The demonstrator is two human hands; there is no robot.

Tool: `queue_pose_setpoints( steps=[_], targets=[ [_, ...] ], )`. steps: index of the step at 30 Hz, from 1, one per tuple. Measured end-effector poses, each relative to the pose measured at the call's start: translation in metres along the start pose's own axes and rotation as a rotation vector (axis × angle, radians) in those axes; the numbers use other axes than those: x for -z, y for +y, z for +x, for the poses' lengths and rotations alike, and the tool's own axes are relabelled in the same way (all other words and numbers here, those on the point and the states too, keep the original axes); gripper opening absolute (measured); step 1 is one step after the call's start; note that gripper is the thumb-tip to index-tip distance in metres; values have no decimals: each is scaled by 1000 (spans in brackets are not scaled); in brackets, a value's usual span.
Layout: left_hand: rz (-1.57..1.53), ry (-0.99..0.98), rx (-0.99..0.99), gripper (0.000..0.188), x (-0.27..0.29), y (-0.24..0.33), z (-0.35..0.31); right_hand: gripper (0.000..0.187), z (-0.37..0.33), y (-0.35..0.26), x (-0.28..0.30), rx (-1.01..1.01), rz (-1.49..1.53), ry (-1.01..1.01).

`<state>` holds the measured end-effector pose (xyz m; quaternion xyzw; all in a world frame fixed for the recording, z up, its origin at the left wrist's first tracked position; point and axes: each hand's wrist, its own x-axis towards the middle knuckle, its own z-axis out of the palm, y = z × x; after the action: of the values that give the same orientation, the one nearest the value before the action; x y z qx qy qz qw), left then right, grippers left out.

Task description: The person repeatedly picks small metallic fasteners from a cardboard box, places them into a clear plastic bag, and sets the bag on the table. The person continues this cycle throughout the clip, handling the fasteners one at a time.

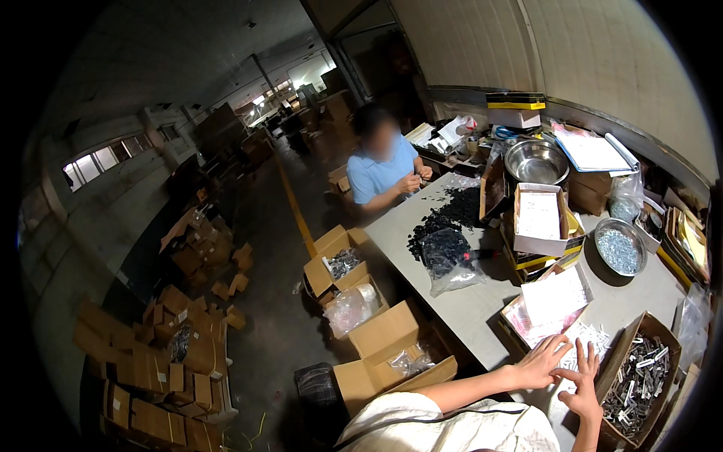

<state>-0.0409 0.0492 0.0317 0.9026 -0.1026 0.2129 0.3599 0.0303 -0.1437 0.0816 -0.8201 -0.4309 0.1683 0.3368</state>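
Observation:
My left hand [542, 363] reaches over the near part of the table, its fingers stretched out and slightly apart beside a spread of small white pieces [595, 336]. Close against it is my right hand [581, 386], fingers spread, with a thumb or finger pointing at the left hand. I make out nothing held in either hand, though the pieces under the fingers are partly hidden. A shallow box with white and pink paper [556, 298] lies just beyond my left hand. To the right of my right hand stands a carton of small metal parts [639, 377].
A steel bowl of small silvery parts [620, 251] stands at the right, with stacked boxes [538, 218] beside it. Black parts [444, 226] and a plastic bag [452, 277] cover the far left. Across sits a person in blue [382, 169]. Open cartons [384, 331] line the table's left edge.

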Motion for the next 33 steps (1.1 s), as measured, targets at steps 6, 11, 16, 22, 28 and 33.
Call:
queue_pose_setpoints(
  steps=[6, 11, 16, 22, 28, 33],
  targets=[
    [-71, -71, 142, 55, -32, -21, -15, 38, 1, -4, -17, 195, -127, 211],
    [-588, -435, 361, 73, -8, -8, -4, 38, -4, 2, -9, 258, -34, 124],
    [-352, -227, 119, 88, -15, -17, -5, 46, -6, 13, -8, 156, 99, -57],
    [-90, -178, 68, 45, -21, -38, 6, 62, -2, 23, -6, 166, -10, -20],
    [-79, -17, 196, 26, -30, -14, 11, 54, 12, 83, -25, -224, -310, 373],
    [-45, -45, 97, 23, -54, -33, -5, 88, 23, 100, -52, -460, -583, 106]
  ],
)
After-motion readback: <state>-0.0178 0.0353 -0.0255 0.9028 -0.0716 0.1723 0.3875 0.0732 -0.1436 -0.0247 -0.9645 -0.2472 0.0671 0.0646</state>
